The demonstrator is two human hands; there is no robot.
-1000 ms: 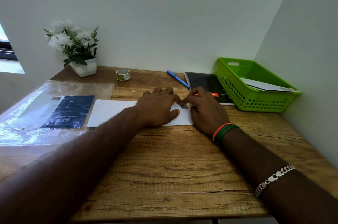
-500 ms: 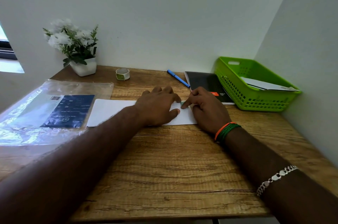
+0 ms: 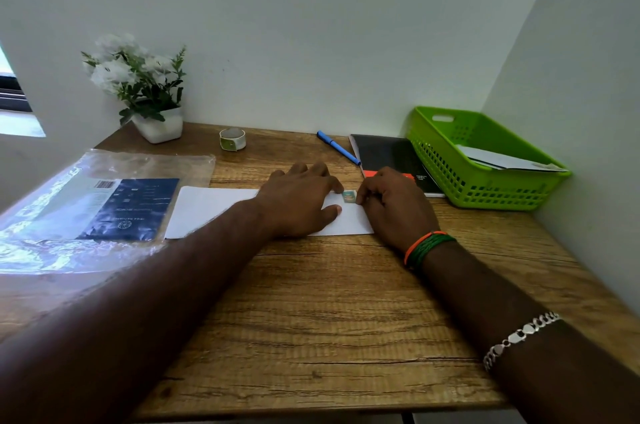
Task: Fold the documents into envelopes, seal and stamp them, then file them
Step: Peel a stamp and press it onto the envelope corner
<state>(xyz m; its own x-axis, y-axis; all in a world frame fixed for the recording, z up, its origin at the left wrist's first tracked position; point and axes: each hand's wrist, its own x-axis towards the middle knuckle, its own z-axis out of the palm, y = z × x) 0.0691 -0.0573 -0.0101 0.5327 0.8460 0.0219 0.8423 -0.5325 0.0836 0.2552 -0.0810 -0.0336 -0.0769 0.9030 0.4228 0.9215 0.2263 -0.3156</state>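
Under both hands lies a white envelope [image 3: 214, 210]: left hand [image 3: 298, 202] pressed flat, fingers straight; right hand [image 3: 394, 205] curled beside the stamp [image 3: 348, 196], grip indeterminate.

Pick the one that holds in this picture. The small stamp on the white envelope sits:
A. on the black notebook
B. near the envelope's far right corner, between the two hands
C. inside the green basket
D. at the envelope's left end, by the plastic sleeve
B: the stamp lies on the white envelope near its far right corner, between the left hand and the right hand.
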